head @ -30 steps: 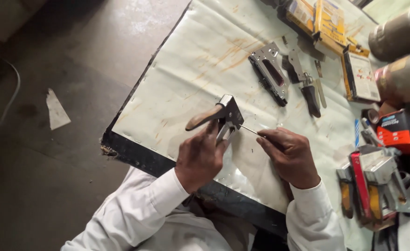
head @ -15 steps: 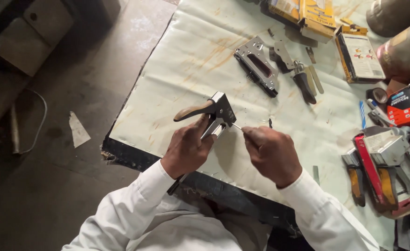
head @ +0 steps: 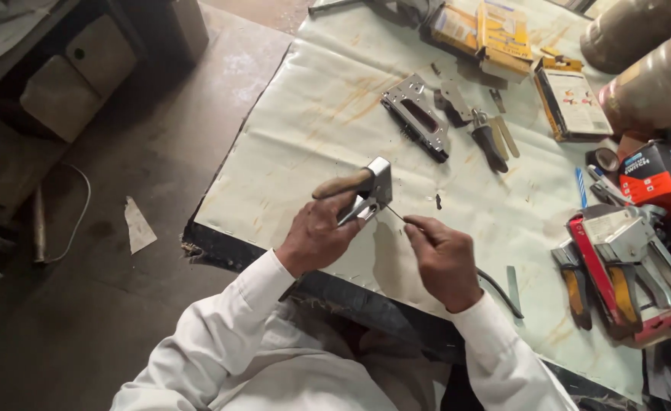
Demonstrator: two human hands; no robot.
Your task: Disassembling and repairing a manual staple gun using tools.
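The left hand (head: pixel 316 236) closes its fingers around a silver metal staple gun with a brown lever handle (head: pixel 358 190), holding it just above the pale-covered desk (head: pixel 305 129). The right hand (head: pixel 444 259) pinches a thin metal rod (head: pixel 395 214) whose tip meets the gun's underside. This looks like probing the gun's mechanism; the next move calls for steady, fine aiming.

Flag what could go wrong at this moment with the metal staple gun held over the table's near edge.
The left hand grips the silver staple gun with a brown handle while the right hand works a thin metal rod into it; the rod could slip toward the fingers. Both sit near the cloth-covered table's edge, so a dropped part might reach the floor.
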